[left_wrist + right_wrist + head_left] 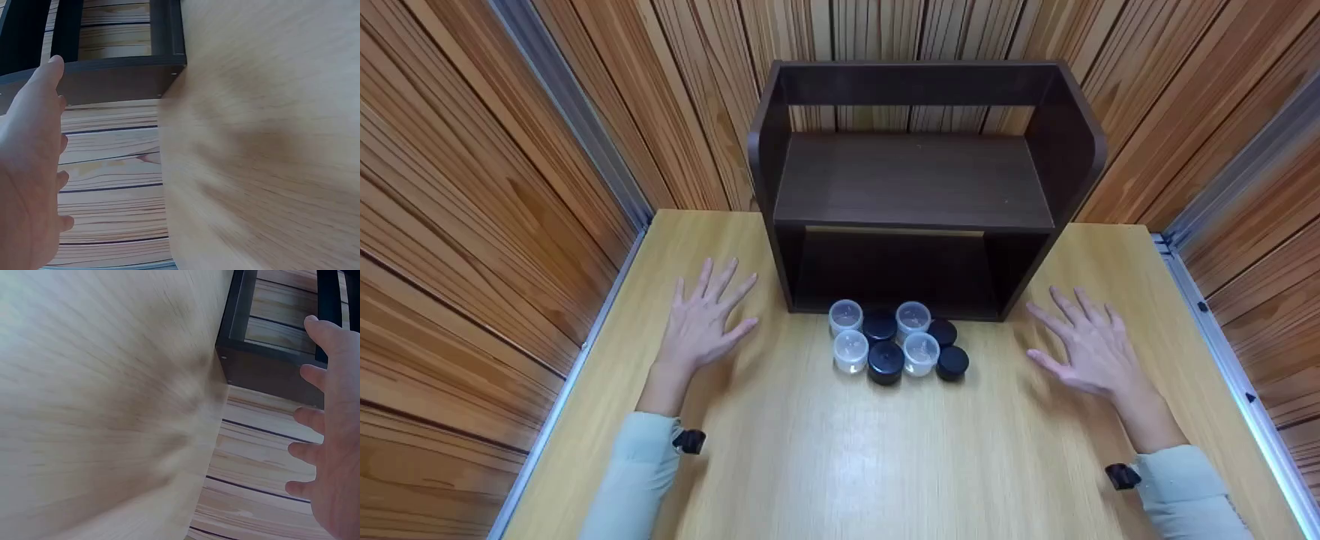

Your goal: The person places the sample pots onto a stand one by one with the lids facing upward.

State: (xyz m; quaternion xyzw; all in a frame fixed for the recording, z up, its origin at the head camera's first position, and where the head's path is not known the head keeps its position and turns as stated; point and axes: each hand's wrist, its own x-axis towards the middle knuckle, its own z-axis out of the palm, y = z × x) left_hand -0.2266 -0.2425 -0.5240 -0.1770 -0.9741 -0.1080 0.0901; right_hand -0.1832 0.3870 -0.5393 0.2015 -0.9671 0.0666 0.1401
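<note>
My left hand (703, 326) is held over the table left of the shelf, its fingers straight and spread, holding nothing. On the other side my right hand (1089, 346) hovers with spread fingers and holds nothing. Between them, in the head view, stands a tight cluster of small round containers. Some are translucent cups, such as the front-left clear cup (851, 351) and the front-right clear cup (921, 353). Others look black from above, such as the black-topped jar (886, 362) and a smaller black round piece (952, 363). The wrist views show each hand beside the shelf, above its shadow.
A dark brown two-tier shelf (915, 180) stands at the back of the wooden table (810, 465), right behind the containers. Wood-plank walls (457, 187) with metal edge strips (607, 142) enclose the table at the back and sides.
</note>
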